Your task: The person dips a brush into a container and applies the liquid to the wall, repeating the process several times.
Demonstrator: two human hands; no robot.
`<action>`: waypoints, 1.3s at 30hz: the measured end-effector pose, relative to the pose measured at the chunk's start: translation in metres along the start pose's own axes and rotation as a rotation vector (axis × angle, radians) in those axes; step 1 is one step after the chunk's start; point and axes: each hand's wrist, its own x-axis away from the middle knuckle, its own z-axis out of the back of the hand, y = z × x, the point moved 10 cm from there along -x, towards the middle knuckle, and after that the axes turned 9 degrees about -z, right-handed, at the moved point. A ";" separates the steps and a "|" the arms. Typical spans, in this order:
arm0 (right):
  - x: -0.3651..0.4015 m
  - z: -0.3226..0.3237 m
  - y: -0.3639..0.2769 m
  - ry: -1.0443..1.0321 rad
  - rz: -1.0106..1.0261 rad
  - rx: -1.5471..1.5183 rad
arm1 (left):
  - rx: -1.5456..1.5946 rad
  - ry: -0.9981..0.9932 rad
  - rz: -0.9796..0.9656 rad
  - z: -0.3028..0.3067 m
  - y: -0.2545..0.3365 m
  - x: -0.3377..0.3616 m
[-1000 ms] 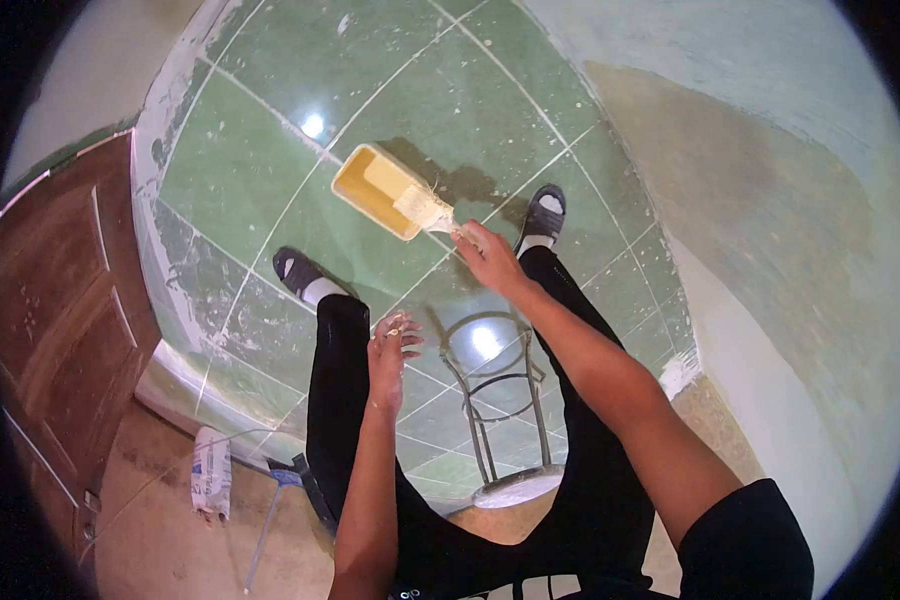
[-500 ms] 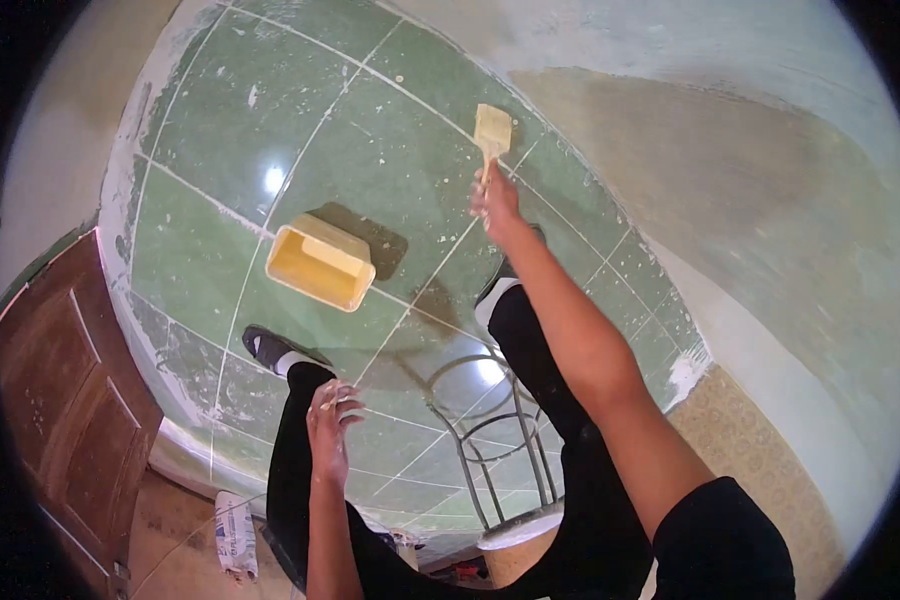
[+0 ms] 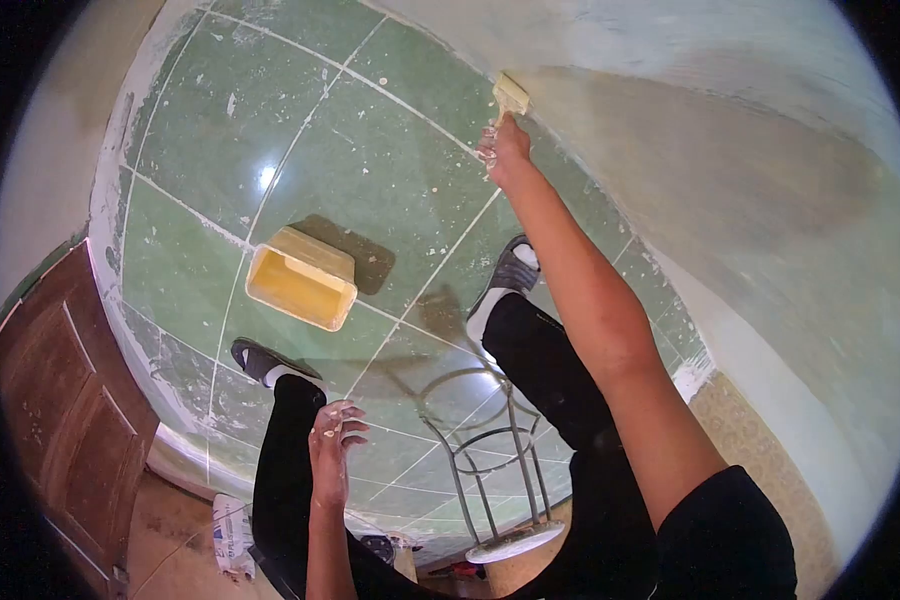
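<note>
My right hand (image 3: 507, 150) is closed round the handle of a wide, flat paintbrush (image 3: 511, 93). Its pale head is at the lower edge of the plastered wall (image 3: 690, 160), where the wall meets the green floor tiles. Over my left leg hangs my left hand (image 3: 332, 440), fingers apart and nothing in it, with whitish smears on the fingertips. Between the hands, on the tiles, is a cream rectangular tub (image 3: 302, 280), its open side facing me and its inside yellow.
A round metal-framed stool (image 3: 495, 450) lies between my legs. My sandalled feet rest on the green tiled floor (image 3: 370, 150), speckled with white. At left is a brown wooden door (image 3: 65, 400), and below it a printed white bag (image 3: 232, 535).
My right hand has moved up and to the right, bringing the brush from over the tiles to the wall's edge. The view has shifted slightly; my left hand stays by my leg.
</note>
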 end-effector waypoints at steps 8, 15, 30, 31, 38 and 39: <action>0.217 -0.032 -0.079 -0.119 0.148 -0.126 | 0.005 -0.074 -0.024 -0.016 -0.019 0.039; 0.413 -0.060 -0.147 -0.248 0.258 -0.149 | 0.038 -0.084 -0.019 0.013 -0.005 0.115; 0.442 -0.041 -0.164 -0.039 0.803 0.001 | -0.025 -0.116 -0.087 0.029 0.070 0.123; 0.407 -0.035 -0.167 -0.038 0.800 -0.006 | -0.018 -0.114 -0.070 0.027 0.069 0.123; 0.332 -0.020 -0.107 0.057 0.551 -0.008 | 0.003 -0.105 -0.060 0.007 0.071 0.141; 0.332 -0.017 -0.095 0.058 0.442 -0.011 | -0.009 -0.111 -0.050 0.002 0.070 0.140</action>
